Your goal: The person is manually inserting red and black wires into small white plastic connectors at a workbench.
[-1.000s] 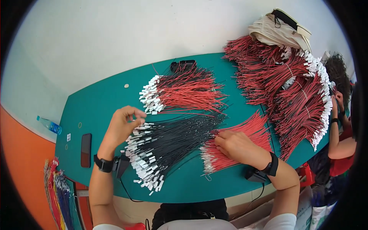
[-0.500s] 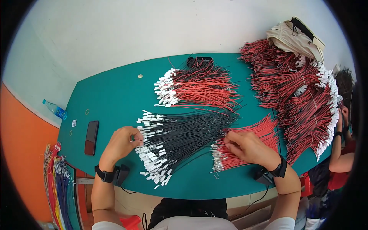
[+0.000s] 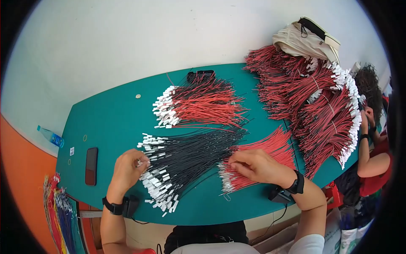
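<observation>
At the left end of a fanned pile of black wires point(image 3: 186, 150), my left hand point(image 3: 128, 169) is closed in a pinch on a small white connector point(image 3: 141, 163). Many more white connectors point(image 3: 163, 186) cap the wires just beside it. My right hand point(image 3: 260, 166) hovers over a bundle of red wires point(image 3: 275, 148), thumb and forefinger pressed together near their pale tips point(image 3: 226, 180). What that pinch holds, if anything, is too small to make out. Behind the black wires lies a pile of red wires with white connectors point(image 3: 207, 103).
Large tied bundles of red and black wires point(image 3: 304, 93) cover the green table's point(image 3: 114, 114) right side, a beige bag point(image 3: 302, 40) on top. A phone point(image 3: 91, 166) and a bottle point(image 3: 50, 136) are at left. Black devices point(image 3: 279, 194) sit near the front edge. Another person's arm point(image 3: 372, 163) shows at right.
The whole view has shifted, so the table appears lower and further left. Relative to the wires, my right hand has moved slightly left; my left hand stays by the white connectors.
</observation>
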`<state>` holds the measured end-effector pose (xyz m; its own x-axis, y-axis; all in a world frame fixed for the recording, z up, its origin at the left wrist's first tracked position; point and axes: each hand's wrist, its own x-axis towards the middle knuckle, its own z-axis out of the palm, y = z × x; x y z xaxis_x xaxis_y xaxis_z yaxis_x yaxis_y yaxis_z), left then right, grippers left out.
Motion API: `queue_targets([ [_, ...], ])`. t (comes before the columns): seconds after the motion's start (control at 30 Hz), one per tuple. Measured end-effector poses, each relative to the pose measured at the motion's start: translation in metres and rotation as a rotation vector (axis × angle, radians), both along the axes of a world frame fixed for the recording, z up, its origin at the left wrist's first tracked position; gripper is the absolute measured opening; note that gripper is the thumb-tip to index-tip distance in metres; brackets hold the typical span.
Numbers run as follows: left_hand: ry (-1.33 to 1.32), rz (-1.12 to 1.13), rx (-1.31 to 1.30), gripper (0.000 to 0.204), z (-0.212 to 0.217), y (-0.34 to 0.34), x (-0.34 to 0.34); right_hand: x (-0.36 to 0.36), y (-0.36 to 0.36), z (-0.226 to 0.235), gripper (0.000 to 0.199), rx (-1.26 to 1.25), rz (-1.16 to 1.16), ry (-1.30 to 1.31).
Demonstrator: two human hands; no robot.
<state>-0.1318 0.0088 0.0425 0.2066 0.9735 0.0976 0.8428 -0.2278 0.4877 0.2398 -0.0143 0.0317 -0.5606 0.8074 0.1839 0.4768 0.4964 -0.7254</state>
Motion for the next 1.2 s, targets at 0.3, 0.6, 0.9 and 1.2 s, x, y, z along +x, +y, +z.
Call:
queue_targets([
  [0.3,-0.477,-0.025,0.005,0.007,0.030,0.001,0.042,-0.003,0.004,-0.003,0.010,0.168,0.075,0.237],
  [0.6,-1.029,-0.319,-0.509,0.023,-0.005,0.027,0.134,-0.005,-0.001,0.005,0.009,0.345,0.228,0.284],
  [0.9,-1.099,-0.374,-0.471,0.033,-0.022,0.024,0.148,0.005,0.006,0.002,0.005,0.296,0.079,0.250],
  [1.2,-0.968,-0.408,-0.351,0.045,-0.026,0.014,0.144,0.001,0.005,-0.002,0.007,0.277,0.080,0.210],
])
